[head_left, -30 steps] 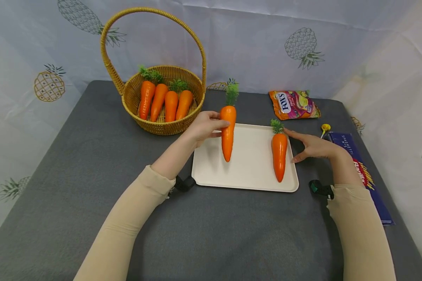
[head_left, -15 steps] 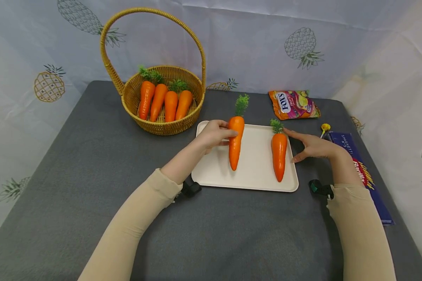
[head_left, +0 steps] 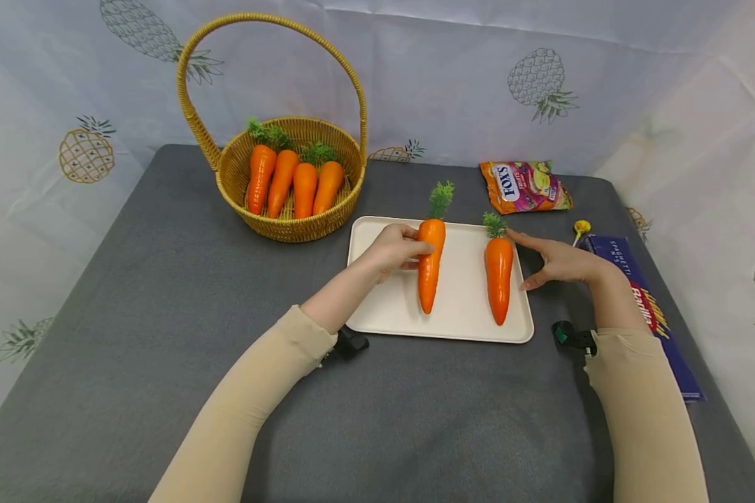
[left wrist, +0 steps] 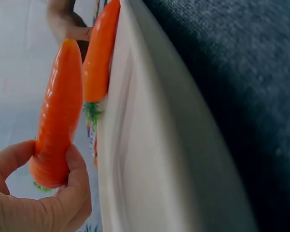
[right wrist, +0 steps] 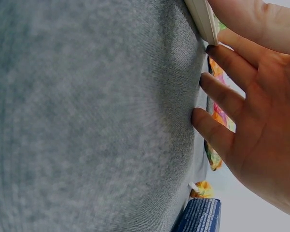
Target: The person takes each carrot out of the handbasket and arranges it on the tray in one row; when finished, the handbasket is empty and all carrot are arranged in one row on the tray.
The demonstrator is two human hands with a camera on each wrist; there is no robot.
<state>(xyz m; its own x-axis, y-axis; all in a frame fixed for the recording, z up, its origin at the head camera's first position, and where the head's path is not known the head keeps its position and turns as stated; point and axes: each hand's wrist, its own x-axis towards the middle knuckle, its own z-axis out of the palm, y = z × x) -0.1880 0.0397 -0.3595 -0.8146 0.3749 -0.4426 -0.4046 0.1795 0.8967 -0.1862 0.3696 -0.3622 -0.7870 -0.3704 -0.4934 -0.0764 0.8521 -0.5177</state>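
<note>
My left hand (head_left: 396, 249) pinches an orange carrot (head_left: 431, 262) with a green leafy top between thumb and fingers. In the left wrist view, that carrot (left wrist: 61, 111) is held up off the cream tray (left wrist: 140, 159), its tip pointing away from the hand. A second carrot (head_left: 500, 276) lies at the right end of the tray (head_left: 384, 318). Beside the tray's right edge is my right hand (head_left: 560, 261), its fingers spread and its thumb and index finger at the rim. In the right wrist view its fingers (right wrist: 219, 92) are fairly straight, near the tray's corner (right wrist: 202, 21).
A wicker basket (head_left: 277, 228) with a tall handle holds several carrots at the back left. A Fox's candy bag (head_left: 525, 187) lies behind the tray. A yellow lollipop (head_left: 581, 227) and a blue spaghetti box (head_left: 648, 307) lie to the right.
My left hand has moved right and toward me with its carrot, coming over the middle of the tray. The right hand has stayed at the tray's edge.
</note>
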